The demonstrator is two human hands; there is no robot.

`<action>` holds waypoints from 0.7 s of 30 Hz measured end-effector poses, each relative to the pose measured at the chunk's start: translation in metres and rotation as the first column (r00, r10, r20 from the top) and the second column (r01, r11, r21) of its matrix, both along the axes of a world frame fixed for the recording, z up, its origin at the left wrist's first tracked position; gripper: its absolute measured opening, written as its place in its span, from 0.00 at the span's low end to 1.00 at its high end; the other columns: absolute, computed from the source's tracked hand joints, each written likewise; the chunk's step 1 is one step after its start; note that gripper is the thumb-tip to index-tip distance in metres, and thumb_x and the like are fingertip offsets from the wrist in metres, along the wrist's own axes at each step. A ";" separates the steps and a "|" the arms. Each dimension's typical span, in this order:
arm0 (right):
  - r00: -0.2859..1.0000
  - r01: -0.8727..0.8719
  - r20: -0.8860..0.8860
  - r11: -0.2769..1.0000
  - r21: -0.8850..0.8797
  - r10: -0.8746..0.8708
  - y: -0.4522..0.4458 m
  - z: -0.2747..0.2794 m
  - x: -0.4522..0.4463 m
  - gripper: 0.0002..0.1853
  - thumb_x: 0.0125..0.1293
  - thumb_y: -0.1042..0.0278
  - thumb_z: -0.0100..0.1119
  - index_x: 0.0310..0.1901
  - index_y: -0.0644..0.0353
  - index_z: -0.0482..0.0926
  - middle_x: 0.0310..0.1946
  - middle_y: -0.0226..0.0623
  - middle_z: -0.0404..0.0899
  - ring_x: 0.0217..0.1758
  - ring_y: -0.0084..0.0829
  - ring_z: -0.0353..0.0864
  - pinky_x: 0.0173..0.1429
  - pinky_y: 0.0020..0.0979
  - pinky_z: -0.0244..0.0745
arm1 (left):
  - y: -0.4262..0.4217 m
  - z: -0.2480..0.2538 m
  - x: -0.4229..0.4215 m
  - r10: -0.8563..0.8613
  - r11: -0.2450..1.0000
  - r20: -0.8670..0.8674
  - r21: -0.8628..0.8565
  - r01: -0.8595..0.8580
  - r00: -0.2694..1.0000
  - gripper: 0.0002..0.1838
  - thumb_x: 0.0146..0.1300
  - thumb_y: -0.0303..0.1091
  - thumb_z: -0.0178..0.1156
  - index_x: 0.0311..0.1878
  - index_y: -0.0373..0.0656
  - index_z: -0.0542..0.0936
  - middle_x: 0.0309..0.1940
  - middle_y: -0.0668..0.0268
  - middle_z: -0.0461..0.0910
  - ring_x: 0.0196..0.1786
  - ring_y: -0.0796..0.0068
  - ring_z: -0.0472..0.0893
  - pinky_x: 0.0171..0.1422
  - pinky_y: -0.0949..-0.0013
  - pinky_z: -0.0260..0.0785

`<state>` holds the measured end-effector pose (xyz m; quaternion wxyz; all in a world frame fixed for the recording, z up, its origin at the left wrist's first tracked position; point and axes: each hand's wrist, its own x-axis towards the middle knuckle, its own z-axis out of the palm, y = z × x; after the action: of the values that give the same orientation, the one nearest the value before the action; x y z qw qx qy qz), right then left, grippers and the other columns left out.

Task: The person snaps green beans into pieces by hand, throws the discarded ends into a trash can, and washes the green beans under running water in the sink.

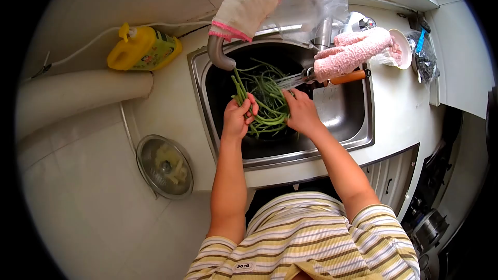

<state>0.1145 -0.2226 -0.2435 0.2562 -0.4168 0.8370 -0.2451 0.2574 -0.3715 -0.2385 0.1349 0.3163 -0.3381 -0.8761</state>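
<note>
Long green beans (265,105) lie in a loose tangle inside a dark pan (223,89) that sits in the steel sink (369,124). My left hand (238,116) is closed around a bundle of them, whose ends stick up past the fingers. At the right side of the tangle, my right hand (301,111) has its fingers curled down onto the beans, with the fingertips partly hidden. Water runs from the faucet head (308,75) onto the beans, just above my right hand. An orange-brown handle (348,77) extends at the right, under the pink cloth.
A pink towel (353,54) drapes over the faucet, and a whitish cloth (249,2) hangs over a curved pipe (219,54). At the left stands a yellow detergent jug (145,49). A metal strainer (165,166) with pale pieces sits lower left. A white bowl (400,46) is at the right.
</note>
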 end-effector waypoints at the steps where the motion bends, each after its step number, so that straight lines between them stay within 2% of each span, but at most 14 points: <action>1: 0.996 -0.073 0.037 0.994 -0.081 0.076 -0.003 0.004 -0.001 0.35 0.43 0.76 0.59 0.60 0.55 0.68 0.52 0.46 0.70 0.58 0.47 0.66 0.62 0.40 0.63 | 0.002 0.003 0.002 0.001 1.000 0.004 0.007 -0.001 1.000 0.07 0.70 0.32 0.46 0.38 0.42 0.72 0.24 0.65 0.72 0.21 0.84 0.61 0.20 0.81 0.54; 3: 0.993 -0.098 0.038 0.974 -0.202 0.108 -0.003 -0.008 0.000 0.29 0.45 0.75 0.62 0.55 0.59 0.72 0.48 0.47 0.72 0.55 0.48 0.69 0.57 0.42 0.67 | 0.005 0.006 0.004 0.151 0.987 -0.057 0.068 -0.148 0.987 0.11 0.71 0.37 0.43 0.36 0.42 0.71 0.23 0.66 0.70 0.21 0.84 0.61 0.21 0.81 0.54; 5: 0.960 -0.112 0.244 0.985 -0.128 0.141 -0.004 -0.023 -0.005 0.31 0.42 0.74 0.65 0.54 0.57 0.74 0.42 0.43 0.77 0.49 0.47 0.74 0.57 0.39 0.68 | 0.002 0.004 0.008 0.175 0.983 -0.068 0.077 -0.170 0.982 0.14 0.71 0.41 0.41 0.33 0.44 0.69 0.22 0.67 0.69 0.21 0.82 0.61 0.20 0.80 0.53; 6: 0.919 0.003 0.387 0.982 -0.186 0.071 -0.002 -0.021 -0.005 0.25 0.45 0.73 0.67 0.50 0.63 0.76 0.39 0.46 0.78 0.44 0.43 0.79 0.51 0.36 0.73 | 0.001 0.002 0.011 0.211 0.975 -0.106 0.088 -0.202 0.972 0.16 0.71 0.43 0.41 0.30 0.46 0.67 0.21 0.67 0.66 0.22 0.81 0.60 0.20 0.80 0.51; 7: 0.920 -0.001 0.386 0.982 -0.190 0.075 0.000 -0.023 -0.008 0.25 0.45 0.73 0.67 0.50 0.63 0.76 0.39 0.46 0.78 0.44 0.43 0.79 0.51 0.36 0.73 | 0.000 0.001 0.014 0.245 0.968 -0.141 0.099 -0.233 0.959 0.17 0.71 0.45 0.41 0.27 0.47 0.65 0.20 0.68 0.64 0.23 0.81 0.59 0.19 0.80 0.50; 9: 0.699 0.159 0.714 0.968 -0.195 0.029 0.009 -0.032 -0.013 0.24 0.49 0.72 0.67 0.51 0.63 0.75 0.40 0.45 0.80 0.40 0.34 0.81 0.46 0.30 0.75 | -0.002 0.000 0.022 0.288 0.955 -0.056 0.089 -0.282 0.956 0.19 0.71 0.46 0.42 0.25 0.47 0.64 0.19 0.68 0.63 0.22 0.80 0.58 0.20 0.78 0.50; 11: 0.755 0.221 0.656 0.946 -0.238 -0.011 0.012 -0.040 -0.017 0.21 0.52 0.73 0.64 0.51 0.63 0.75 0.36 0.41 0.82 0.36 0.27 0.82 0.43 0.27 0.75 | -0.006 -0.004 0.030 0.333 0.938 -0.003 -0.101 -0.332 0.943 0.19 0.71 0.47 0.42 0.25 0.47 0.64 0.18 0.67 0.63 0.21 0.80 0.58 0.21 0.78 0.51; 13: 0.894 0.189 0.439 0.964 -0.188 -0.090 0.012 -0.042 -0.029 0.15 0.55 0.74 0.62 0.45 0.65 0.77 0.30 0.36 0.82 0.34 0.25 0.82 0.40 0.27 0.76 | -0.005 0.001 0.032 0.263 0.951 0.026 -0.176 -0.254 0.965 0.18 0.70 0.43 0.43 0.24 0.46 0.65 0.20 0.65 0.67 0.21 0.80 0.61 0.23 0.77 0.53; 14: 0.780 0.327 0.608 0.926 -0.191 -0.150 0.008 -0.044 -0.028 0.07 0.58 0.74 0.59 0.37 0.66 0.78 0.26 0.35 0.82 0.30 0.24 0.81 0.34 0.27 0.75 | -0.002 0.001 0.031 0.147 0.953 0.020 -0.272 -0.136 0.989 0.18 0.70 0.41 0.43 0.23 0.44 0.66 0.20 0.64 0.70 0.21 0.80 0.64 0.24 0.78 0.55; 15: 0.781 0.327 0.607 0.926 -0.191 -0.150 0.003 -0.037 -0.025 0.07 0.58 0.74 0.59 0.37 0.66 0.78 0.26 0.35 0.82 0.30 0.24 0.81 0.34 0.27 0.75 | 0.000 0.001 0.029 0.030 0.930 0.027 -0.367 -0.018 0.999 0.18 0.69 0.38 0.44 0.22 0.42 0.68 0.21 0.63 0.73 0.22 0.79 0.66 0.25 0.78 0.56; 17: 0.593 0.416 0.795 0.894 -0.164 -0.130 -0.006 -0.013 -0.018 0.06 0.65 0.72 0.53 0.34 0.66 0.76 0.31 0.34 0.83 0.34 0.21 0.80 0.35 0.22 0.75 | 0.009 0.010 0.018 -0.160 0.926 0.280 -0.290 0.242 0.947 0.14 0.65 0.35 0.50 0.23 0.40 0.71 0.21 0.65 0.74 0.23 0.81 0.68 0.31 0.77 0.59; 18: 0.694 0.313 0.717 0.925 -0.216 -0.067 -0.008 -0.013 -0.014 0.07 0.63 0.71 0.56 0.35 0.67 0.79 0.30 0.34 0.83 0.31 0.20 0.80 0.33 0.22 0.74 | 0.015 0.005 0.013 -0.180 0.907 0.343 -0.306 0.291 0.922 0.11 0.64 0.33 0.52 0.26 0.38 0.73 0.22 0.65 0.75 0.25 0.79 0.70 0.33 0.76 0.62; 19: 0.692 0.313 0.719 0.924 -0.220 -0.063 -0.011 -0.008 -0.007 0.07 0.63 0.71 0.56 0.35 0.67 0.79 0.30 0.34 0.83 0.31 0.20 0.80 0.33 0.22 0.74 | 0.021 0.003 0.007 -0.199 0.884 0.405 -0.319 0.341 0.893 0.09 0.63 0.30 0.53 0.29 0.37 0.75 0.22 0.65 0.75 0.26 0.76 0.72 0.35 0.75 0.64; 21: 0.864 0.222 0.504 0.904 -0.365 -0.008 -0.014 0.002 0.004 0.06 0.59 0.70 0.60 0.31 0.65 0.81 0.27 0.37 0.83 0.22 0.21 0.78 0.27 0.24 0.70 | 0.034 0.002 -0.007 -0.052 0.554 0.224 -0.804 0.215 0.973 0.07 0.61 0.29 0.55 0.39 0.36 0.79 0.25 0.63 0.76 0.30 0.71 0.76 0.38 0.73 0.67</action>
<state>0.1182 -0.2361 -0.2417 0.3514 -0.3332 0.6975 -0.5282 0.2501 -0.3375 -0.2370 0.1697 0.2653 -0.7407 -0.5934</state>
